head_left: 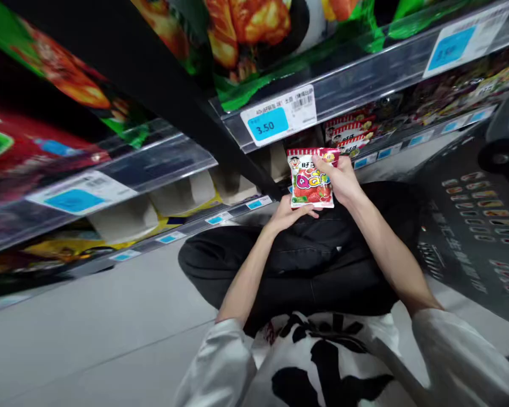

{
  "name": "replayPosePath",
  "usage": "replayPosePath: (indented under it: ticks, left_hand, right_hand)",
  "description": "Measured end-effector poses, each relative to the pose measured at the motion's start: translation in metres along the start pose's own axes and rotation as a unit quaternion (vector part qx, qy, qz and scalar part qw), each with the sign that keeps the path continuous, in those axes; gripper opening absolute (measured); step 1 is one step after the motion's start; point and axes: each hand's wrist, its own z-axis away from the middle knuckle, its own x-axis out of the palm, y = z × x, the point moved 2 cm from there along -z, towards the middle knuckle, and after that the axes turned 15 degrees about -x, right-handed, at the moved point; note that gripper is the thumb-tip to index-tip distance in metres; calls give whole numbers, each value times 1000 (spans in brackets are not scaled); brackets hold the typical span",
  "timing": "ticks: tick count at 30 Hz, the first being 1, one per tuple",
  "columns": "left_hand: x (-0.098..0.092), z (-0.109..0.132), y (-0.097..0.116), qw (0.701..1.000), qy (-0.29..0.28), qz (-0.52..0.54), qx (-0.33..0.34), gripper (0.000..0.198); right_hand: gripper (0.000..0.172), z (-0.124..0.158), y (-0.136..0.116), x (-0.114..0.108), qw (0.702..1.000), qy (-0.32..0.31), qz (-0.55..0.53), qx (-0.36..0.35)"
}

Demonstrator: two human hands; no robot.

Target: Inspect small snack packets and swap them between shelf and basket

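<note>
- Shirt (322, 362), below the hands.
- Packet (311, 181), clamped between left hand (287, 213) at its bottom edge and right hand (343, 180) at its upper right.
- Shelf edge (365, 85), ahead; floor (110, 328) spreading left; grey panel (453, 237), right.

Count by kind:
Hands: 2, one left (286, 213), one right (343, 182).
Bag (311, 183) in hand: 1.
Striped bags (351, 135) on far low shelf: at least 3, overlapping.
Upper-shelf tags: 3; one left (82, 192), one mid (280, 116), one far right (469, 38).
Low-shelf tags (219, 218) left of post: at least 4. Right of post, low-shelf tags (389, 151): also at least 4, blurred.
Post (186, 85): 1.
Large packs (29, 141), upper left: at least 2; those upper right (254, 34) overlap, total unclear.
Basket (453, 220), right: 1.
Sleeves (224, 362), near: 2.
</note>
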Motion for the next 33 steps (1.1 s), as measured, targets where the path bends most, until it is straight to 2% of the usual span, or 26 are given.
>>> replayPosePath:
  ticks: [7, 16, 26, 33]
  left_hand:
    - [-12, 1, 4, 997, 34, -61, -20, 43]
    - [-6, -2, -6, 998, 35, -45, -6, 42]
    - [-2, -4, -14, 998, 38, -40, -16, 41]
    - [0, -4, -15, 1000, -4, -25, -7, 39]
  right_hand:
    - [40, 0, 6, 3, 999, 29, -24, -13]
    - [39, -2, 4, 2, 998, 64, -3, 13]
    - [36, -1, 3, 2, 999, 43, 1, 12]
    - [39, 0, -2, 3, 998, 53, -6, 36]
